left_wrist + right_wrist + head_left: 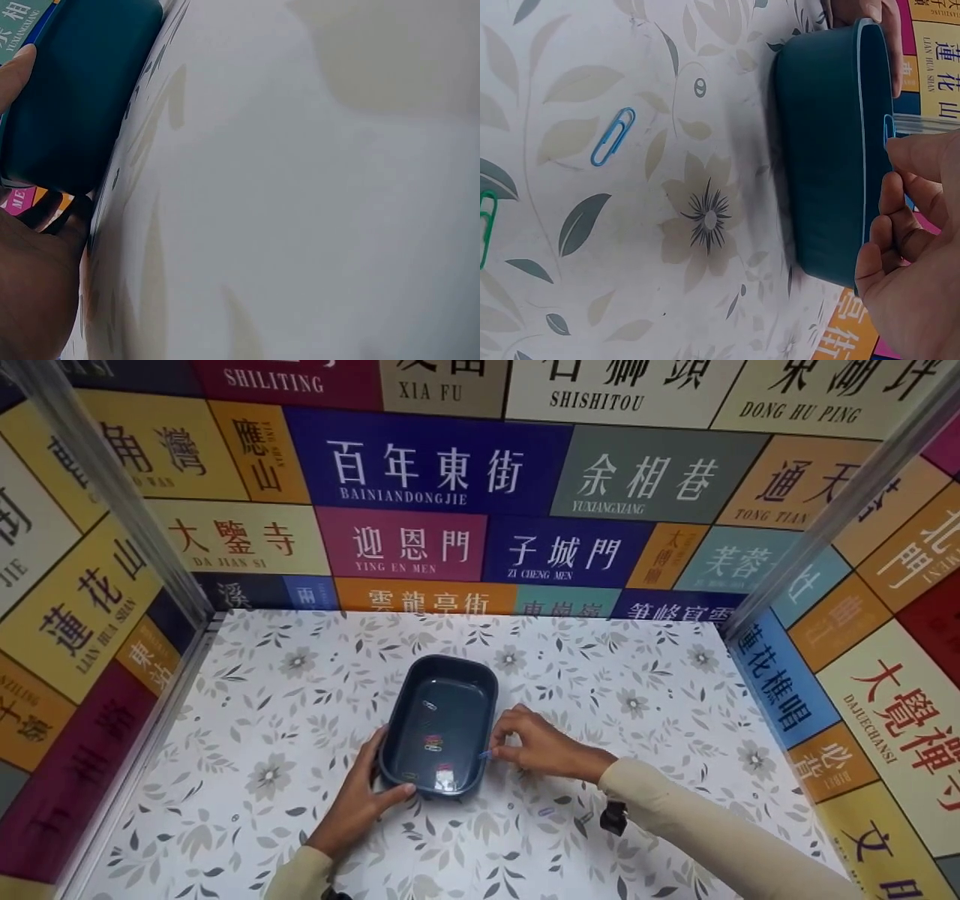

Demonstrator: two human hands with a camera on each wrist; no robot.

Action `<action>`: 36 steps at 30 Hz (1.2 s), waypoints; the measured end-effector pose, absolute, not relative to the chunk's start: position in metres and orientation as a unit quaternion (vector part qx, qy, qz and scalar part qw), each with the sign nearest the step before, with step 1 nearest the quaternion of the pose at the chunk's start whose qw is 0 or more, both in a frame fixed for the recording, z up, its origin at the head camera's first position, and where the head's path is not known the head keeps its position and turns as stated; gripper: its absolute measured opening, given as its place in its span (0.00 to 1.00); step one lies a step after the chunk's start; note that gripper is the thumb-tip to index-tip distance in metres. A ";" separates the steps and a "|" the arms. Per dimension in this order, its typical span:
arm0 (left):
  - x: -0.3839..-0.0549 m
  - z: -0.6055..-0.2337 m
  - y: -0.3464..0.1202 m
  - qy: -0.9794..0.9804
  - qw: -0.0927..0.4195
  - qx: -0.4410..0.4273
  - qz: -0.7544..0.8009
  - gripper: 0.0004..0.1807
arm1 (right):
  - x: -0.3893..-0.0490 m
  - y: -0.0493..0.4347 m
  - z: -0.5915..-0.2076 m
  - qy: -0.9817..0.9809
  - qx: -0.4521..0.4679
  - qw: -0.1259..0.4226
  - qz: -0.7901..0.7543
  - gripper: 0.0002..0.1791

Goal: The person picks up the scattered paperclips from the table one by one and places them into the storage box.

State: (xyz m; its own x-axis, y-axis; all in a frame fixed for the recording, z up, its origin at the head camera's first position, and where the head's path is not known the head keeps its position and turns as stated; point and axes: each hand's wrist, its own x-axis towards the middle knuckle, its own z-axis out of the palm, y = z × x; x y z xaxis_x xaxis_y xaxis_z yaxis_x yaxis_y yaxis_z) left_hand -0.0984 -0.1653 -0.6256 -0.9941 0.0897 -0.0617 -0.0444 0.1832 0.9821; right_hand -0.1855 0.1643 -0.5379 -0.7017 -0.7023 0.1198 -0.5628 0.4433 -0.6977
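Observation:
A dark teal plastic tub stands on the flower-patterned tabletop in the head view. Several small paper clips lie scattered on its floor. My left hand grips the tub's near left corner, thumb at the front rim and fingers along the left wall. At the right rim, my right hand pinches a blue paper clip between thumb and forefinger. The right wrist view shows that clip overlapping the tub's edge, the other fingers curled below it.
On the table to the right of the tub lie another blue paper clip and a green paper clip. Panels with colourful lettered signs enclose the table at the back and both sides. A black wrist device sits at the right sleeve.

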 end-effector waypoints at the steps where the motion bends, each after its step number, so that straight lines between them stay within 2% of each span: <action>1: -0.099 -0.625 -0.165 0.768 0.052 0.016 0.638 0.62 | -0.186 0.163 -0.538 0.844 -0.376 0.095 -0.371 0.03; 10: -0.099 -0.626 -0.165 0.768 0.053 0.013 0.638 0.62 | -0.189 0.150 -0.534 0.844 -0.382 0.125 -0.355 0.03; 22: -0.099 -0.624 -0.163 0.774 0.063 -0.004 0.630 0.62 | -0.194 0.138 -0.531 0.840 -0.427 0.107 -0.318 0.02; 36: -0.100 -0.627 -0.165 0.773 0.060 0.002 0.632 0.63 | -0.205 0.118 -0.526 0.850 -0.459 0.115 -0.232 0.03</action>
